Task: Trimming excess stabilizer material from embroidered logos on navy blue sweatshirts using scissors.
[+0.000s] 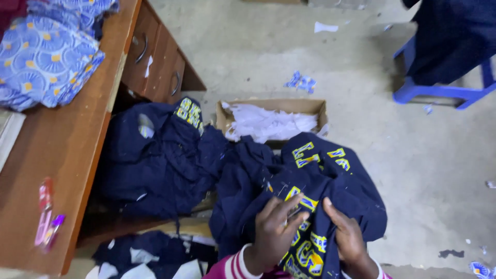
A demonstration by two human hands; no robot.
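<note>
navy garment (330, 181) with yellow letters, gripped by both hands: left hand (273, 232), right hand (347, 233).

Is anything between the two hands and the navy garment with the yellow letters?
Nothing visible. The left hand and right hand both rest directly on the navy garment, fingers pinching its fabric beside the yellow letters. A small tool may sit in the left hand; too blurred to tell.

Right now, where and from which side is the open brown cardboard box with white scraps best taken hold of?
Probably the brown cardboard box by its bare far rim and right wall, coming from above right: its near edge is covered by dark navy lettered fabric, and white scraps fill its inside.
</note>
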